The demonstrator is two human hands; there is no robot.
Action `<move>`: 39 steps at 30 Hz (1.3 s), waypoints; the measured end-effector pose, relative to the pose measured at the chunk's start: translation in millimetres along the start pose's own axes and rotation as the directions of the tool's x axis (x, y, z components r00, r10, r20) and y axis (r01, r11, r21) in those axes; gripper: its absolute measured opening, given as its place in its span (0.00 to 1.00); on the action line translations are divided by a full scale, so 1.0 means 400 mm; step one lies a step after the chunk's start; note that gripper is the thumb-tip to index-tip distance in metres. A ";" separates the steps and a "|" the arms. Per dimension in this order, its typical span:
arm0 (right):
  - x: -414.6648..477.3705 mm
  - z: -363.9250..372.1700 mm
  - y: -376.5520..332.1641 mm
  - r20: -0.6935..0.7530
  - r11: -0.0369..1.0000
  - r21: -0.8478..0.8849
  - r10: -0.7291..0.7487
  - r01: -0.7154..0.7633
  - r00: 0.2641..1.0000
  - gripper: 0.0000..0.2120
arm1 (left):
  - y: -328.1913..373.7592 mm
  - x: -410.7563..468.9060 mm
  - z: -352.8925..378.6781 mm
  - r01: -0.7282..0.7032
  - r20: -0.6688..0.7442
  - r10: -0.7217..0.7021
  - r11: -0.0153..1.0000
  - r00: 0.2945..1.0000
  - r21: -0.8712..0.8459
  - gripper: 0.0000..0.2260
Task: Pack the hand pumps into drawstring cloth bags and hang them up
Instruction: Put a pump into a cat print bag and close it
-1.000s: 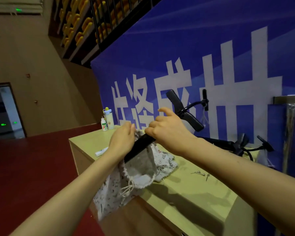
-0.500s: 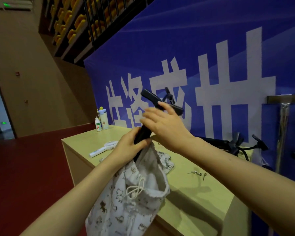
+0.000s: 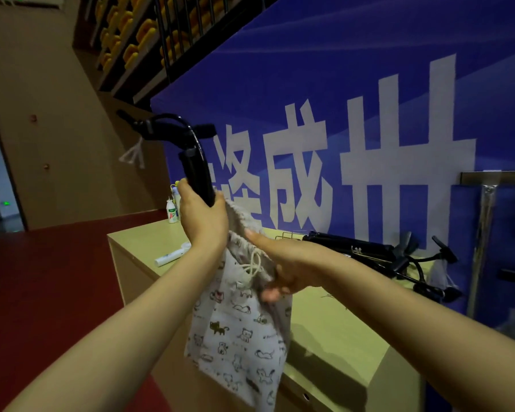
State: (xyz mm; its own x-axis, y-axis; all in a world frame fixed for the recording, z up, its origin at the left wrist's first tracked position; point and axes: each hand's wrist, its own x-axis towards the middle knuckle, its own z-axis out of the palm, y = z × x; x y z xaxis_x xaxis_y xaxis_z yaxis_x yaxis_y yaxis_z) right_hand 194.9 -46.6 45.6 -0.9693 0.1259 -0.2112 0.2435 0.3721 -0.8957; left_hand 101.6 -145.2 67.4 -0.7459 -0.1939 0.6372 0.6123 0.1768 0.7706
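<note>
A black hand pump (image 3: 196,171) stands upright in the air, its handle and hose at the top and its lower end inside a white drawstring cloth bag (image 3: 238,337) printed with cats. My left hand (image 3: 201,217) grips the pump's barrel together with the bag's rim. My right hand (image 3: 286,269) holds the bag's side just below the drawstring cord. The bag hangs free in front of the table's near edge. More black hand pumps (image 3: 363,251) lie in a pile at the back of the table.
The light wooden table (image 3: 324,328) stands against a blue banner wall. On it are small bottles (image 3: 171,209) at the far left corner, a white tube (image 3: 168,257) and small metal pieces (image 3: 327,296). A metal rack post (image 3: 485,233) rises at the right.
The pump and bag have risen off the table, and the pump has turned upright. My right hand left the pump and dropped to the bag's side. The left hand now holds the barrel.
</note>
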 end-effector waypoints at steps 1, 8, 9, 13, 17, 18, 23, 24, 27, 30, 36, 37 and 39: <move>0.001 0.003 -0.006 0.035 0.987 0.162 0.012 -0.017 0.999 0.24 | 0.001 0.001 -0.001 0.019 -0.007 -0.019 1.000 1.000 -0.006 0.22; 0.035 -0.012 -0.026 -0.157 0.724 0.678 -0.026 0.127 0.987 0.10 | 0.017 -0.002 -0.016 0.088 0.033 -0.089 0.996 0.996 0.012 0.20; 0.039 -0.020 -0.027 -0.193 0.665 0.728 -0.033 0.166 0.981 0.11 | 0.015 -0.005 -0.019 0.098 0.051 -0.099 0.995 0.994 0.004 0.20; 0.071 -0.041 -0.031 -0.284 0.516 0.815 -0.041 0.264 0.958 0.09 | 0.014 -0.010 -0.022 0.120 0.142 -0.116 0.993 0.983 -0.022 0.22; 0.069 -0.035 -0.049 -0.306 0.434 0.844 -0.096 0.316 0.947 0.06 | 0.031 -0.004 -0.020 0.123 0.230 -0.110 0.991 0.967 -0.043 0.22; 0.064 -0.032 -0.058 -0.305 0.422 0.846 -0.120 0.327 0.945 0.06 | 0.035 -0.003 -0.020 0.128 0.244 -0.114 0.991 0.963 -0.044 0.21; 0.024 -0.017 -0.107 -0.326 0.466 0.785 -0.250 0.408 0.912 0.07 | 0.067 -0.012 -0.025 0.056 0.339 -0.022 0.994 0.941 -0.091 0.20; 0.014 -0.017 -0.117 -0.330 0.452 0.784 -0.276 0.425 0.903 0.07 | 0.079 -0.018 -0.027 0.036 0.363 0.007 0.993 0.932 -0.114 0.18; -0.032 -0.036 -0.138 -0.384 0.415 0.764 -0.323 0.494 0.865 0.07 | 0.132 -0.043 -0.030 0.072 0.439 0.021 0.978 0.898 -0.195 0.18; -0.084 -0.069 -0.146 -0.463 0.355 0.729 -0.374 0.585 0.804 0.11 | 0.187 -0.054 -0.016 0.142 0.495 0.022 0.946 0.869 -0.291 0.20; -0.205 -0.176 -0.121 -0.628 0.232 0.644 -0.384 0.729 0.677 0.09 | 0.321 -0.115 0.061 0.066 0.470 0.149 0.910 0.870 -0.409 0.21; -0.228 -0.195 -0.110 -0.657 0.231 0.623 -0.364 0.747 0.660 0.09 | 0.340 -0.132 0.077 0.045 0.455 0.177 0.899 0.873 -0.436 0.19; -0.281 -0.243 -0.077 -0.715 0.269 0.552 -0.335 0.789 0.614 0.07 | 0.381 -0.200 0.123 0.010 0.421 0.228 0.870 0.878 -0.492 0.12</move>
State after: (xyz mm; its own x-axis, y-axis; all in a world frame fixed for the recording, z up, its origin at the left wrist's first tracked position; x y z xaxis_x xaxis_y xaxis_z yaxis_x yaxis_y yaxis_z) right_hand 299.5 17.1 134.7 -0.6523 0.6099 0.4500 -0.7184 -0.3083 -0.6235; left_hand 241.6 -55.4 133.3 -0.6257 0.2761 0.7295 0.6544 -0.3232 0.6836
